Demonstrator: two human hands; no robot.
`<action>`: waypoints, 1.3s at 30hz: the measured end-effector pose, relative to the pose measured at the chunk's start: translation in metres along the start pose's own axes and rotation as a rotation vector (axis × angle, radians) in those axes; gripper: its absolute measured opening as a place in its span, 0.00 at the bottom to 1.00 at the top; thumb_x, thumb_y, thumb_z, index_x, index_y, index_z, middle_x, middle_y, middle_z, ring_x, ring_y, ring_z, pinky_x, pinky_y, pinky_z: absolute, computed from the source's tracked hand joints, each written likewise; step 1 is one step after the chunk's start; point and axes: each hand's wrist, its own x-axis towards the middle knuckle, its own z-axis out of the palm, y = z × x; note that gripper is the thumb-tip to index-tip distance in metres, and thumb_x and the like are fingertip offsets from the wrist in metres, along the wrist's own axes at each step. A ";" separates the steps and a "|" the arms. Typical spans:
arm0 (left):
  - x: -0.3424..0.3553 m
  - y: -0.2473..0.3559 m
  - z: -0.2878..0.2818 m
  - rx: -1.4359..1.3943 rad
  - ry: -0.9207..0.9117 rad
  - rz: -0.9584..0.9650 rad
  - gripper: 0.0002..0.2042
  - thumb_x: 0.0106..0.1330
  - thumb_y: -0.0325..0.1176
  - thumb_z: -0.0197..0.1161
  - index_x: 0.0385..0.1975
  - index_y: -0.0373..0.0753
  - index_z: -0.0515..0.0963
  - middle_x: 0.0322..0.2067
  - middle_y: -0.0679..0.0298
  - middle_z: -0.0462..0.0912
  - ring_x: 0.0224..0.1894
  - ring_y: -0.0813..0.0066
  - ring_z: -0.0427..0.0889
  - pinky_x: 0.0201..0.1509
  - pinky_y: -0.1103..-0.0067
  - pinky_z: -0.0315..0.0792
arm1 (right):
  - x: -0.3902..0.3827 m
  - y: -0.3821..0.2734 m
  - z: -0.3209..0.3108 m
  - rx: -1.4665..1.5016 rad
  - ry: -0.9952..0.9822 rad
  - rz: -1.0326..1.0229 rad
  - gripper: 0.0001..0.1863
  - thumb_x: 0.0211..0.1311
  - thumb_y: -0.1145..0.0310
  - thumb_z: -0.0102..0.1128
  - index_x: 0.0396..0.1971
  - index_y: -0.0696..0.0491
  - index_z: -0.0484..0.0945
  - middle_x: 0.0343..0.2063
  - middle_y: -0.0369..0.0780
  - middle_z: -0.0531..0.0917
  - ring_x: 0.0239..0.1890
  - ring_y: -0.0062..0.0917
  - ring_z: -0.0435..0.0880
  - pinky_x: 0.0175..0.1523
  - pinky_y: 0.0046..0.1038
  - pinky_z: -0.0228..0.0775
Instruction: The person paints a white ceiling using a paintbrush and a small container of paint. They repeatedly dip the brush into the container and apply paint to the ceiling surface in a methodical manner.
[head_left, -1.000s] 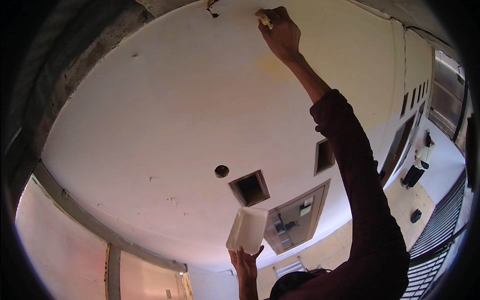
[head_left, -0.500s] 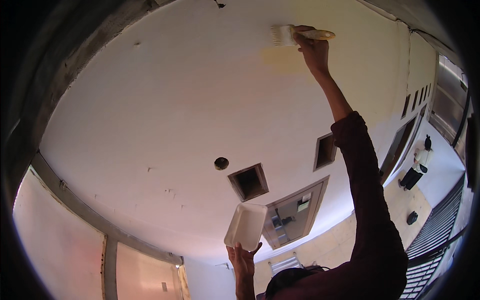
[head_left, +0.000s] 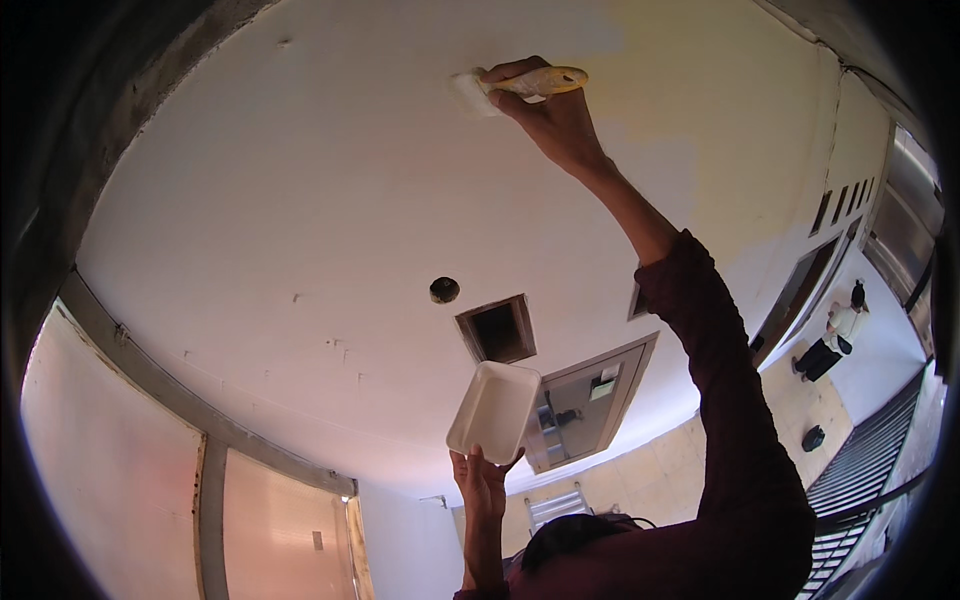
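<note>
My right hand (head_left: 545, 115) is closed on a paintbrush (head_left: 548, 82) with a yellowish handle and pale bristles, which lie against the large white wall (head_left: 250, 200), left of a pale yellow painted area (head_left: 740, 130). Lower in the view, my left hand (head_left: 478, 480) holds up a white rectangular tray (head_left: 495, 410), its fingers at the near end. The tray appears beside a square opening (head_left: 495, 328) and a small round hole (head_left: 444, 290) in the wall.
A framed glass window (head_left: 590, 400) sits below the openings. At right are a person (head_left: 830, 335) in a pale top and dark trousers, a black bag (head_left: 812, 438) and barred railing (head_left: 860, 470). Translucent panels (head_left: 110, 440) in grey framing stand lower left; a ladder-like metal object (head_left: 555, 505) is behind me.
My right hand and brush first moved down and right, then swept left, with the bristles now farther left on the wall. The tray in my left hand has risen in the view.
</note>
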 end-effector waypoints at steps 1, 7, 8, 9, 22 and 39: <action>-0.001 0.000 0.000 -0.005 0.024 0.012 0.25 0.78 0.41 0.55 0.70 0.45 0.57 0.66 0.52 0.66 0.62 0.54 0.77 0.55 0.51 0.83 | -0.014 -0.020 0.013 0.034 -0.140 0.124 0.10 0.64 0.70 0.66 0.44 0.55 0.84 0.45 0.35 0.87 0.38 0.20 0.85 0.39 0.24 0.79; 0.011 0.000 0.012 -0.037 0.007 0.007 0.25 0.78 0.40 0.54 0.70 0.46 0.56 0.67 0.54 0.65 0.64 0.54 0.76 0.58 0.52 0.82 | -0.125 -0.086 0.015 0.111 -0.757 0.662 0.12 0.60 0.67 0.68 0.41 0.58 0.84 0.36 0.39 0.88 0.37 0.23 0.87 0.40 0.27 0.80; 0.014 0.000 0.013 -0.041 0.007 0.004 0.25 0.78 0.40 0.54 0.70 0.46 0.56 0.67 0.54 0.65 0.64 0.55 0.76 0.58 0.52 0.82 | -0.148 -0.085 0.018 0.063 -0.837 0.607 0.12 0.60 0.67 0.68 0.39 0.58 0.85 0.35 0.40 0.88 0.37 0.24 0.87 0.41 0.28 0.80; 0.015 0.001 0.015 -0.044 -0.001 0.004 0.26 0.78 0.40 0.54 0.70 0.46 0.56 0.67 0.54 0.65 0.64 0.55 0.76 0.59 0.52 0.82 | -0.166 -0.087 0.020 0.022 -0.893 0.618 0.12 0.59 0.67 0.68 0.38 0.58 0.85 0.35 0.42 0.88 0.36 0.26 0.88 0.43 0.30 0.80; 0.016 -0.005 0.015 -0.115 -0.022 0.028 0.25 0.78 0.39 0.53 0.70 0.44 0.56 0.66 0.54 0.66 0.64 0.56 0.77 0.59 0.52 0.82 | -0.227 -0.074 0.030 -0.108 -0.913 0.691 0.13 0.56 0.66 0.67 0.38 0.57 0.85 0.32 0.44 0.88 0.35 0.31 0.89 0.45 0.32 0.81; 0.017 0.009 0.028 -0.073 0.026 0.021 0.26 0.77 0.42 0.55 0.70 0.46 0.57 0.67 0.55 0.65 0.64 0.54 0.74 0.57 0.50 0.82 | -0.320 -0.045 -0.028 0.872 0.188 1.440 0.20 0.64 0.62 0.67 0.53 0.55 0.78 0.42 0.38 0.83 0.41 0.26 0.85 0.43 0.32 0.85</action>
